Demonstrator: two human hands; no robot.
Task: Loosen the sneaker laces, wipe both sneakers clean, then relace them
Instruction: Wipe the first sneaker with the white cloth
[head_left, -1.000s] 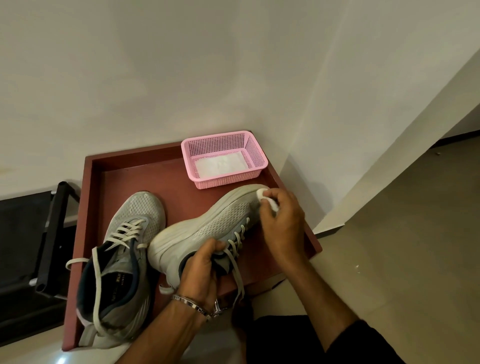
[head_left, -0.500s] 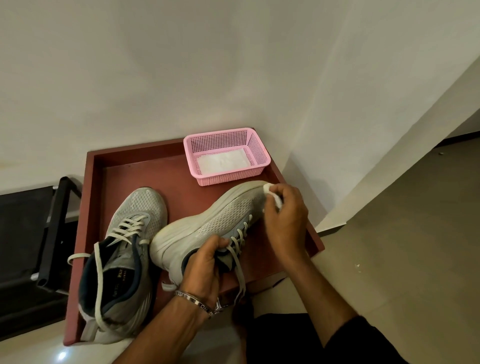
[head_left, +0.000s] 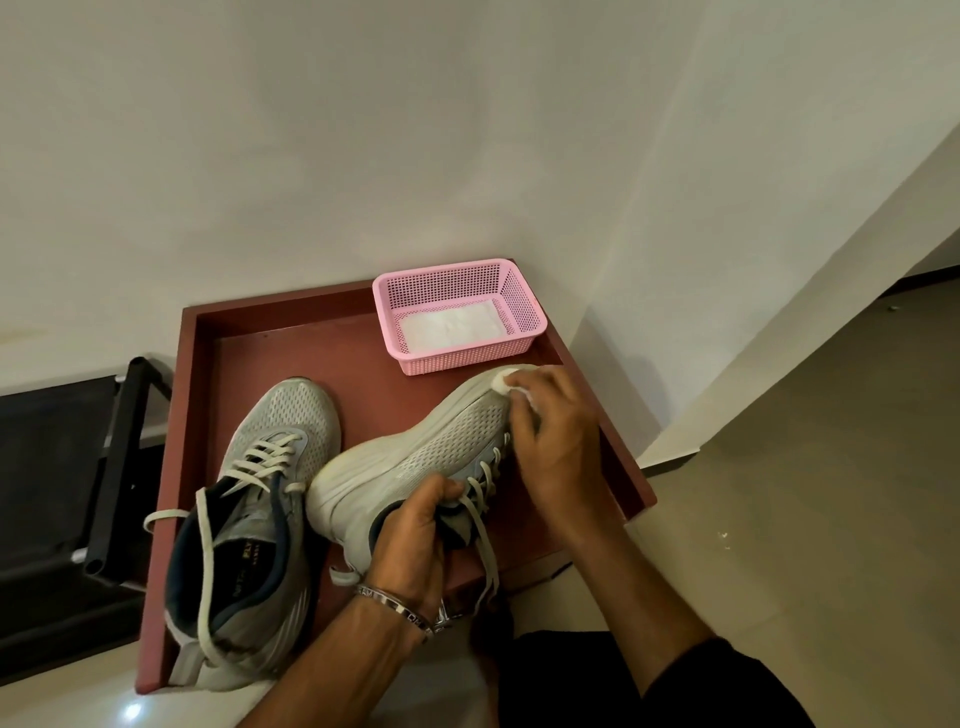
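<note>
Two grey mesh sneakers sit on a red-brown tray (head_left: 270, 332). The left sneaker (head_left: 254, 525) stands upright with its white laces loose and trailing. The right sneaker (head_left: 415, 457) is tipped on its side, sole toward the left. My left hand (head_left: 415, 540) grips its collar and tongue near the heel. At the toe, my right hand (head_left: 550, 441) pinches a small white wipe (head_left: 506, 382) and presses it against the toe end. Loose laces (head_left: 485, 540) hang from this sneaker over the tray's front edge.
A pink plastic basket (head_left: 524, 306) with white wipes inside stands at the tray's back right corner. A white wall rises right behind the tray. A black metal frame (head_left: 119, 467) lies left of the tray. Grey floor spreads to the right.
My right hand with the wipe has shifted slightly along the sneaker's toe. The left hand keeps its hold on the collar. The view has drifted a little.
</note>
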